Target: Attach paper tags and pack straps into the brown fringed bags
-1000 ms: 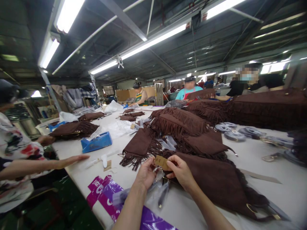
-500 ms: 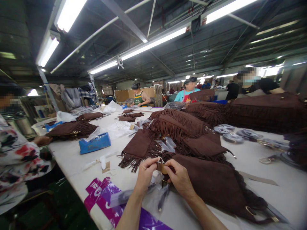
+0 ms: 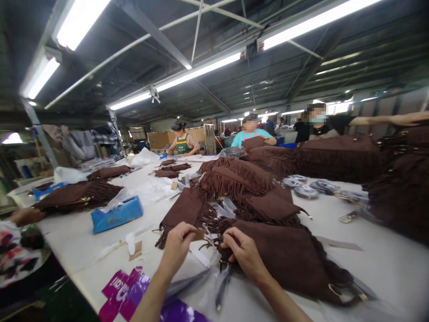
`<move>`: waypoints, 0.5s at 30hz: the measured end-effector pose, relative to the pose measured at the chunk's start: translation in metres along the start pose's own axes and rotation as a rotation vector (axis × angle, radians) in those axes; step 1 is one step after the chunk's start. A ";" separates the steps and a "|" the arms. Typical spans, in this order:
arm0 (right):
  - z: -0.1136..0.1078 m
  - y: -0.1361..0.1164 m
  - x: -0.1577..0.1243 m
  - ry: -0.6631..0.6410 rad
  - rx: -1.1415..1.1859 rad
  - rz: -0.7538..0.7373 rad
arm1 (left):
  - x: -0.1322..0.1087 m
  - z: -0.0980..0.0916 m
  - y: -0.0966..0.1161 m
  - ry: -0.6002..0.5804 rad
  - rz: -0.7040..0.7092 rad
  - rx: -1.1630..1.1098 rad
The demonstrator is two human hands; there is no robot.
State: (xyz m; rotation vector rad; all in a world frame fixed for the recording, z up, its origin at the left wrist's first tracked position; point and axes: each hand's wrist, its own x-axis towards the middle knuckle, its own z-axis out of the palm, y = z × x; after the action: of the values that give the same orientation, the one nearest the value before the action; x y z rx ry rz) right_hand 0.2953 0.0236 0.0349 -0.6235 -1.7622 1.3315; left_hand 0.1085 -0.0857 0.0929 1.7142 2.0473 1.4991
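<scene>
My left hand [image 3: 177, 245] is closed in a pinch on a small brown card tag [image 3: 200, 233] with a thin string, held just above the table. My right hand [image 3: 244, 252] is closed, its fingers pressing the near edge of a brown fringed suede bag [image 3: 295, 259] that lies flat in front of me. The two hands are a short gap apart. Clear plastic bags [image 3: 214, 281] lie under my wrists.
A long white table [image 3: 375, 264] carries more brown fringed bags [image 3: 234, 179], a blue tape dispenser [image 3: 117, 213], purple packaging [image 3: 124, 290] and metal rings [image 3: 304, 191]. A person's sleeve and hand [image 3: 23, 217] are at the left. Other people work at the far side.
My hands have drawn apart: the left has pulled the tag leftward, the right has dropped onto the bag's edge. The view has swung right. The neighbour's outstretched arm has withdrawn.
</scene>
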 end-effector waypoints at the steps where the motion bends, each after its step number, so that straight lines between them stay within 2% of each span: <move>1: 0.000 0.002 0.001 0.007 0.006 0.013 | 0.003 -0.016 -0.005 0.035 -0.013 0.024; 4: 0.000 0.010 0.005 0.014 -0.001 0.031 | 0.007 -0.054 -0.022 0.031 -0.046 0.100; 6: 0.001 0.011 0.007 0.001 -0.027 0.029 | 0.003 -0.063 -0.035 -0.015 -0.056 0.172; 9: -0.005 0.000 0.006 -0.049 -0.127 0.008 | -0.009 -0.052 -0.053 0.023 -0.034 0.236; 12: -0.019 -0.022 0.001 -0.117 -0.290 -0.052 | -0.021 -0.036 -0.063 0.060 0.031 0.204; 13: -0.024 -0.028 -0.003 -0.137 -0.395 -0.074 | -0.023 -0.034 -0.065 0.036 0.045 0.183; 15: -0.032 -0.029 -0.013 -0.154 -0.750 -0.058 | -0.023 -0.038 -0.071 -0.058 0.037 0.138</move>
State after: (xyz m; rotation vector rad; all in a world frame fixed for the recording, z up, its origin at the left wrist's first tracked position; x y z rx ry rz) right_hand 0.3320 0.0215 0.0616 -0.8706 -2.3940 0.6565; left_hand 0.0444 -0.1194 0.0519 1.8302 2.1465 1.3294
